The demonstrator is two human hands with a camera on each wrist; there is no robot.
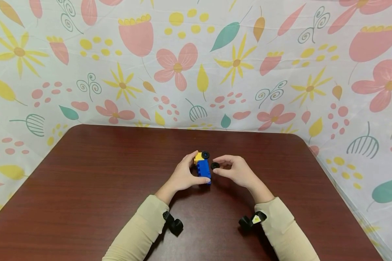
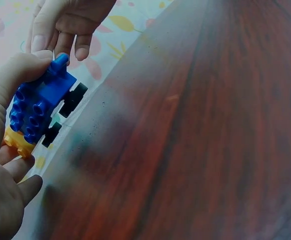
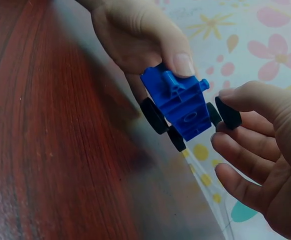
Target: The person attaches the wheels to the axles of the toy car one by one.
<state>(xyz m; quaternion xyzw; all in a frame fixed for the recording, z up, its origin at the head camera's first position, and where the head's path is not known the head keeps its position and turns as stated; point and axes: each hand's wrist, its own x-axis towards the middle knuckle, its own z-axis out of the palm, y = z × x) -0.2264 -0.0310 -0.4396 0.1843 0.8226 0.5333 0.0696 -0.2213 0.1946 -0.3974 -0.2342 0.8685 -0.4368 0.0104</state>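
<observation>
My left hand (image 1: 183, 174) grips a toy car of blue and yellow building bricks (image 1: 203, 170), thumb at its blue end and fingers at the yellow end. Above the table, the car is tilted so its blue underside (image 3: 180, 107) faces the right wrist view. Black wheels (image 2: 73, 100) are mounted along one side. On the other side, another wheel (image 3: 214, 114) sits toward the yellow end, and a bare blue peg (image 3: 204, 85) sticks out near my left thumb. Between thumb and fingers, my right hand (image 1: 239, 172) pinches a loose black wheel (image 3: 229, 113), close beside the car.
A dark reddish-brown wooden table (image 1: 101, 188) with rounded far corners lies beneath both hands. Behind it hangs a white cloth (image 1: 196, 98) with a flower and leaf print. Black wrist cameras (image 1: 174, 224) are strapped over the beige sleeves (image 1: 137, 228).
</observation>
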